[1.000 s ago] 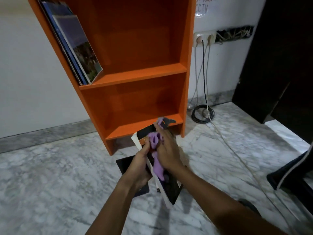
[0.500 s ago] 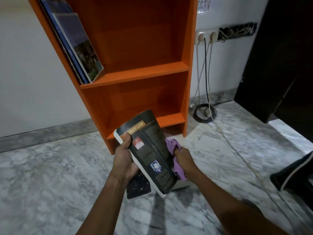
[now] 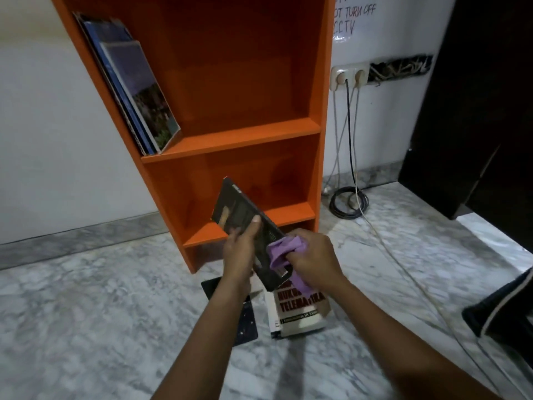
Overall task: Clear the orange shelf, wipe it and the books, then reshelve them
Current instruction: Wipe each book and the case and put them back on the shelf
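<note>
Head view: left hand [image 3: 240, 249] grips dark book [image 3: 248, 235], long axis slanting toward orange shelf [image 3: 245, 134]; right hand [image 3: 313, 256], immediately right, presses bunched purple cloth [image 3: 284, 252] to its cover.

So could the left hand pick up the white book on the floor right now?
Probably not yet: the left hand grips the dark book, so it's busy. The white book lies on the floor below.

At one o'clock a wall socket [image 3: 349, 77] sits under a handwritten sign [image 3: 350, 15], its cables [image 3: 349, 134] dropping to a coil [image 3: 347, 202] on the marble floor [image 3: 86, 313], with a dark cabinet [image 3: 476, 111] at two o'clock.
</note>
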A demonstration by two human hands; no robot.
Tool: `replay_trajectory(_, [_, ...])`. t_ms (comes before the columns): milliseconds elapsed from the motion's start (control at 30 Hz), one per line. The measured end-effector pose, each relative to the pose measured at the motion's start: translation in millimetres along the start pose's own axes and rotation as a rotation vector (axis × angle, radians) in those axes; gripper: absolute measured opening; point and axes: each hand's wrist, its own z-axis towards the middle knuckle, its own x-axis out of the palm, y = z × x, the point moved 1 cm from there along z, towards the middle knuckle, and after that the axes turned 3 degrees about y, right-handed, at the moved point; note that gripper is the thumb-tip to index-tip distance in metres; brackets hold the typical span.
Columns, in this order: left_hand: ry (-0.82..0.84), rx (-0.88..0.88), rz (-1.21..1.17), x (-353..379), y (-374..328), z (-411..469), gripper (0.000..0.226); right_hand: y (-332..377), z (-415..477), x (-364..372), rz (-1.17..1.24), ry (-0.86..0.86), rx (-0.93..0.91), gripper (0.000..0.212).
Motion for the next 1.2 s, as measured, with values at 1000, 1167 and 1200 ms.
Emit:
replay_trajectory(1000, [0.341,0.420,0.593,-109.9,-215.8,42.2,0.033,147.7,167.2,-21.3,0.435,-0.033,-0.126,0.028])
replay_trajectory(1167, [0.141,0.715,0.504,-113.8,-231.1,69.1,0.026,173.4,228.0,1.6,0.155,-0.204,-0.184,0.021])
replay_trajectory(1200, [0.087,0.741,0.465,-113.0,-233.6,78.8,0.027,174.1,237.9,7.7,0.053,-0.299,-0.187,0.022])
